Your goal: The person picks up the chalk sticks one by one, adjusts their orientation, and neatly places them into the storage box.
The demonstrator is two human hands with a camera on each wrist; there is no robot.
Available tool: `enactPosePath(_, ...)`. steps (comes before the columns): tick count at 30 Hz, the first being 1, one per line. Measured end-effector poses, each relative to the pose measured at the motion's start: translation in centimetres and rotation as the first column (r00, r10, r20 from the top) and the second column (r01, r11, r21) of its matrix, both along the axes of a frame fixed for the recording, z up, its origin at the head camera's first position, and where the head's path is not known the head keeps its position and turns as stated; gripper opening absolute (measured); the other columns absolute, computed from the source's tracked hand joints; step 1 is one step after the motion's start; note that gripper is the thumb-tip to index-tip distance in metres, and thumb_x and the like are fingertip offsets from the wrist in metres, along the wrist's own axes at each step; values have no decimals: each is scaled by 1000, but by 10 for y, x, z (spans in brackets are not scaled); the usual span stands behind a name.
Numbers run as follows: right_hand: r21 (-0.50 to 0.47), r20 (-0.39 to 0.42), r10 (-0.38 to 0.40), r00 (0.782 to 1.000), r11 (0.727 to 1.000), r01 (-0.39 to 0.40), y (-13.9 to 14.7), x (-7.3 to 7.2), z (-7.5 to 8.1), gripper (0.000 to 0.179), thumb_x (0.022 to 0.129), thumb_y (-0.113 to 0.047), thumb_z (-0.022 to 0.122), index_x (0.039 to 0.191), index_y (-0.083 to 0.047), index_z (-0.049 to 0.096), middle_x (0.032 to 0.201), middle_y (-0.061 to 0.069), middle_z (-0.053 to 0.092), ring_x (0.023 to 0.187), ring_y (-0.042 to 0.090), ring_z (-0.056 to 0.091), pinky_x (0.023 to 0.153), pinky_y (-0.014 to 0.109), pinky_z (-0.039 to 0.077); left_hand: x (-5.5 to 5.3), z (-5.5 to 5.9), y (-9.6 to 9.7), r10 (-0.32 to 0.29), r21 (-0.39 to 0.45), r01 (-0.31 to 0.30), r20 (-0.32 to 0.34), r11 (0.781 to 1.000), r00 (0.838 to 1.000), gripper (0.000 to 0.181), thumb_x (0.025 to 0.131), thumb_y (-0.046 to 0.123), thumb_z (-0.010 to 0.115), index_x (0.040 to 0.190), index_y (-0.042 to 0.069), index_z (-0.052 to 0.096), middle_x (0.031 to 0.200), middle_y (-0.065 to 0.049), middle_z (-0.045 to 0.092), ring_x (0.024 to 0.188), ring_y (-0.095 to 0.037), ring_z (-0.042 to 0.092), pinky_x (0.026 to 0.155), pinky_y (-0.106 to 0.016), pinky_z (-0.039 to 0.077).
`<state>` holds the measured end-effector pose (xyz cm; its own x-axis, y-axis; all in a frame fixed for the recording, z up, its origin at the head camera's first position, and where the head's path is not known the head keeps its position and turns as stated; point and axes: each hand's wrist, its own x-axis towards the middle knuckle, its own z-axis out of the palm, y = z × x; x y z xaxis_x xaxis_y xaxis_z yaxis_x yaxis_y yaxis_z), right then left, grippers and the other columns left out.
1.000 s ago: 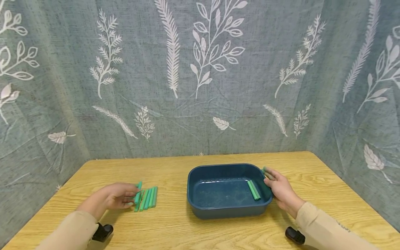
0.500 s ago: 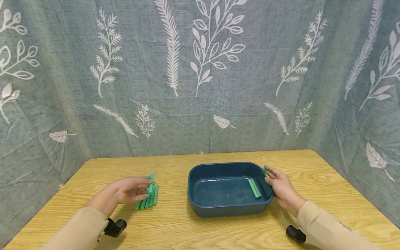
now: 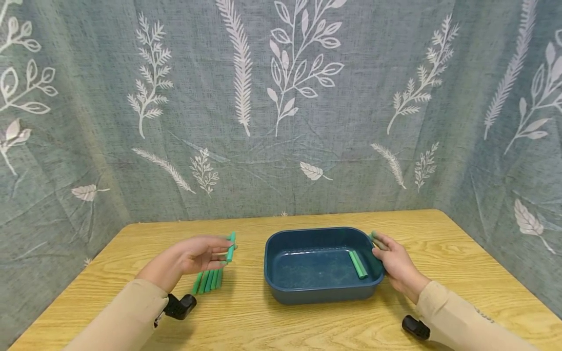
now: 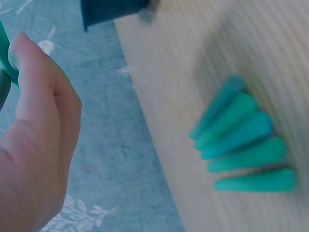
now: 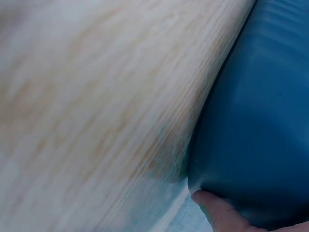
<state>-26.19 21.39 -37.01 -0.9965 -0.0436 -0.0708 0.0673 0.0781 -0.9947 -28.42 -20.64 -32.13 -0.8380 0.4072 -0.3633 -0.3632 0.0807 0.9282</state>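
My left hand [image 3: 204, 253] pinches a short, smooth green stick [image 3: 231, 247] between thumb and fingertips, raised above the table. Several similar sticks in shades of green [image 3: 208, 281] lie side by side on the table just below this hand; the left wrist view shows them fanned out [image 4: 246, 145]. A dark blue rectangular bin [image 3: 320, 296] stands right of centre, with two green sticks [image 3: 358, 264] lying inside near its right end. My right hand [image 3: 397, 265] rests against the bin's right end, fingers extended along its outside, a fingertip [image 5: 212, 203] touching the wall. Green colour marks the fingertips.
The light wooden table [image 3: 246, 321] ends at a grey-green curtain [image 3: 281, 185] with white leaf prints, which hangs behind and on both sides. Black wrist devices [image 3: 180, 307] sit at both sleeves. Bare tabletop lies between the loose sticks and the bin.
My left hand has lifted one green stick off the row and carried it up and to the right. The right hand stays at the bin's end.
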Motion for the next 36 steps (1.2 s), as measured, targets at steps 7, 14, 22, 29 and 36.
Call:
enactPosePath(7, -2, -3, 2, 1000, 1000, -2, -1, 0, 0, 56, 103, 3, 30, 153, 5, 6, 157, 29, 7, 142, 45, 13, 112, 55, 25, -3, 11, 21, -22, 37, 23, -4, 999, 1000, 50, 102, 11, 48, 145, -5, 26, 133, -15, 47, 114, -26, 52, 81, -23, 53)
enactPosePath(14, 1, 0, -1, 1000, 1000, 1, -2, 0, 0, 56, 103, 4, 30, 153, 5, 7, 157, 28, 7, 142, 45, 14, 112, 55, 26, -6, 21, 40, -25, 96, 24, 6, 995, 1000, 50, 102, 8, 47, 145, -6, 25, 119, -8, 52, 88, -14, 58, 78, -22, 53)
enactPosePath(22, 21, 3, 2, 1000, 1000, -2, -2, 1, 1, 56, 103, 3, 31, 154, 3, 8, 157, 27, 8, 141, 44, 18, 108, 49, 36, -11, 36, 68, -22, 72, 23, -8, 997, 1000, 48, 103, 8, 46, 147, -4, 30, 126, -12, 51, 101, -20, 53, 78, -22, 53)
enactPosePath(29, -8, -1, 13, 1000, 1000, -13, -3, 1, 1, 56, 103, 3, 32, 154, 3, 8, 158, 27, 6, 143, 44, 13, 112, 53, 27, -24, 40, 93, -62, 85, 58, 38, 995, 997, 41, 99, 10, 57, 137, 0, 46, 131, -14, 53, 106, -23, 53, 78, -22, 54)
enactPosePath(36, -19, -13, 11, 1000, 1000, -12, -2, 0, 1, 56, 102, 5, 31, 153, 5, 7, 157, 28, 6, 143, 43, 12, 113, 53, 25, -37, 38, 127, -46, 50, 41, 87, 998, 995, 38, 102, 8, 51, 138, 0, 45, 127, -12, 53, 102, -21, 54, 75, -21, 54)
